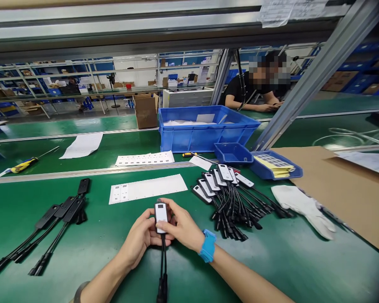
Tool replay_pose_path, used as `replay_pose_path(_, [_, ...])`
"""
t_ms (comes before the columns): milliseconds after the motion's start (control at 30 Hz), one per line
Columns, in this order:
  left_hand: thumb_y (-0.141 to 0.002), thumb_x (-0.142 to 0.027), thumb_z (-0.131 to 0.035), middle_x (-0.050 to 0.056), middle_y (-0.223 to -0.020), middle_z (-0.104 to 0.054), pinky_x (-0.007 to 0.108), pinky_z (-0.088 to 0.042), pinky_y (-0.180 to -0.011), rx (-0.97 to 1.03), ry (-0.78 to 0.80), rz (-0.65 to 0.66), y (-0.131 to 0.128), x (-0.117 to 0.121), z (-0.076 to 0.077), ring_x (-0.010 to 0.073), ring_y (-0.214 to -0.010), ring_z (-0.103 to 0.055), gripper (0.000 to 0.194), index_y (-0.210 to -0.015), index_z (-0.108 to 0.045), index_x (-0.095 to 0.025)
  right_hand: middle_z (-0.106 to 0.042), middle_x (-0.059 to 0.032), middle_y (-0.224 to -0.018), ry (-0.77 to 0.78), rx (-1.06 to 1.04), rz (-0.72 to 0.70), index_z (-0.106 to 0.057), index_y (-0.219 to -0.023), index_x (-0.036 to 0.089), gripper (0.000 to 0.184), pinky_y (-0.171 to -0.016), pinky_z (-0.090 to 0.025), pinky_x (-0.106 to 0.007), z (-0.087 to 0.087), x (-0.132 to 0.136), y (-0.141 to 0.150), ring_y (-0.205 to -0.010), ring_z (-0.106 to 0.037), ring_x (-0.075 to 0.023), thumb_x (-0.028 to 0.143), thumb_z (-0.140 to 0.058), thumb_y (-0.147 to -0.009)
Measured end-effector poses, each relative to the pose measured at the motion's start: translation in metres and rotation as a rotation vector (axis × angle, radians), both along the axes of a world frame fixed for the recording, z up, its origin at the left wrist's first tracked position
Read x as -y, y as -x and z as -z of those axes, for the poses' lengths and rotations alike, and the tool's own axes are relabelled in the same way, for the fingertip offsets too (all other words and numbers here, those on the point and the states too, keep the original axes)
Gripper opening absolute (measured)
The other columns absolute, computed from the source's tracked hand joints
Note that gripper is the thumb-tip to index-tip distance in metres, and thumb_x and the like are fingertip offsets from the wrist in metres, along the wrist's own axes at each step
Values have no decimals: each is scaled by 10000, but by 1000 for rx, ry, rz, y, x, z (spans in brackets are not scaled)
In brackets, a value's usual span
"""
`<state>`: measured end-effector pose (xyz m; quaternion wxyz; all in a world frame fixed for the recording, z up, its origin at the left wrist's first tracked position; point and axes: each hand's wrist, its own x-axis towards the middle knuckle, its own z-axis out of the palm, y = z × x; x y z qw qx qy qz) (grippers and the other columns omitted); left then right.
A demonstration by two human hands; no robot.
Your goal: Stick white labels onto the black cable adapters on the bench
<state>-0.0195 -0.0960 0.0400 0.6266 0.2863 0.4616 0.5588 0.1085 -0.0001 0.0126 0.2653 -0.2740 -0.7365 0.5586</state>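
Both my hands hold one small black cable module point(161, 215) with a white label on its face, its black leads trailing toward me. My left hand point(141, 239) cups it from the left, fingers curled round it. My right hand point(182, 226), a blue band on its wrist, pinches it from the right with thumb and fingers pressed on the label. A white label sheet point(148, 188) lies just beyond my hands. To the right is a pile of several labelled modules point(222, 185) with cables. At the left lie unlabelled black modules point(66, 208).
On the green bench: a white glove point(305, 207), brown cardboard point(347, 189), small blue trays point(276, 165), a large blue crate point(205, 128), another label sheet point(145, 158), papers, and a yellow-handled screwdriver point(24, 165). Another person leans on the far bench point(255, 90).
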Motion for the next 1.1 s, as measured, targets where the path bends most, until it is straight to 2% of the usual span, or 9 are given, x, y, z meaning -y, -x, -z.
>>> replay_pose_path(100, [-926, -315, -428, 122, -937, -654, 317, -534, -670, 11, -21, -34, 3, -2, 4, 242, -847, -660, 269, -1125, -484, -142, -517, -102, -1210, 3, 0, -97, -311, -1417, 205, 912, -757, -501, -314, -1, 5, 1, -950, -549, -215, 292, -786, -644])
replay_pose_path(133, [-930, -327, -438, 115, -933, -653, 303, -532, -664, 0, -23, -43, 3, -2, 5, 234, -844, -659, 278, -1138, -481, -147, -509, -105, -1231, 11, -20, -132, -264, -1444, 211, 944, -764, -503, -322, 0, 5, 1, -962, -549, -220, 310, -778, -658])
replay_pose_path(267, [-910, -388, -527, 76, -884, -642, 318, -544, -670, -132, -27, -64, 2, -3, 10, 219, -771, -666, 362, -1184, -432, -171, -595, -80, -1087, -13, -80, -110, -315, -1441, 210, 582, -743, -490, -319, 7, 4, 2, -857, -566, -189, 336, -484, -899])
replay_pose_path(400, [-901, -412, -541, 72, -869, -639, 324, -551, -648, -214, -63, -46, 0, -6, 13, 218, -740, -666, 396, -1180, -399, -171, -616, -62, -950, -53, -95, 5, -431, -1375, 190, 478, -687, -472, -284, 13, 5, 7, -767, -553, -172, 300, -447, -910])
replay_pose_path(567, [-880, -410, -579, 62, -862, -629, 313, -555, -645, -147, -53, -83, 1, -9, 16, 217, -738, -671, 426, -1181, -396, -171, -615, -43, -865, -20, -103, 25, -467, -1358, 194, 466, -635, -455, -271, 16, 2, 12, -694, -528, -158, 329, -445, -912])
replay_pose_path(733, [-855, -421, -615, 81, -882, -640, 308, -558, -643, -126, -50, -102, 3, -8, 16, 232, -761, -679, 466, -1184, -416, -158, -620, -62, -974, 191, -207, -63, -471, -1355, 191, 481, -653, -474, -259, 15, -2, 13, -765, -536, -153, 381, -474, -913])
replay_pose_path(833, [-840, -445, -628, 93, -887, -654, 300, -556, -622, -140, -58, -101, 3, -7, 15, 230, -746, -680, 473, -1154, -431, -152, -591, -66, -1025, 286, -235, -189, -377, -1412, 209, 626, -600, -472, -216, 14, -1, 11, -795, -535, -148, 336, -598, -840])
replay_pose_path(933, [-844, -460, -617, 84, -845, -662, 303, -556, -626, -166, -60, -92, 3, -5, 13, 232, -749, -682, 482, -1156, -421, -151, -568, -74, -1105, 358, -290, -303, -311, -1445, 224, 709, -590, -467, -202, 13, -3, 7, -767, -517, -123, 267, -616, -806])
replay_pose_path(1100, [-849, -468, -604, 98, -887, -666, 313, -558, -631, -166, -60, -98, 5, -5, 12, 238, -770, -684, 508, -1194, -402, -155, -510, -73, -1257, 476, -336, -371, -346, -1426, 262, 808, -642, -469, -219, 10, -5, 5, -850, -523, -139, 111, -608, -677])
